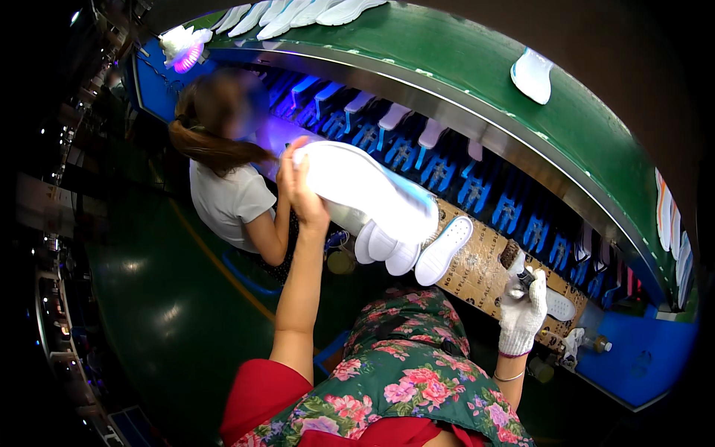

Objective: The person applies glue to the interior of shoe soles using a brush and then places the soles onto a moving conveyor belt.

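Observation:
My bare left hand (pixel 304 195) is raised and closed on one end of a large white shoe sole (pixel 365 179), which slants down to the right over the bench and is blurred at its far end. My right hand (pixel 523 311), in a white knitted glove, grips a brush (pixel 511 255) with dark bristles, held low over the cardboard-covered bench (pixel 477 272). Between the hands a white sole (pixel 445 249) with small round holes lies on the bench edge. Several more white soles (pixel 380 244) lie partly beneath the held one. Beside my glove rests a pale perforated sole (pixel 560 305).
A green conveyor belt (pixel 462 71) curves across the far side, carrying a white sole (pixel 532 77) and others. Below it runs a row of blue clamps (pixel 474 190). A seated person (pixel 231 197) is at the left. A bottle (pixel 600 344) stands by a blue panel (pixel 633 361).

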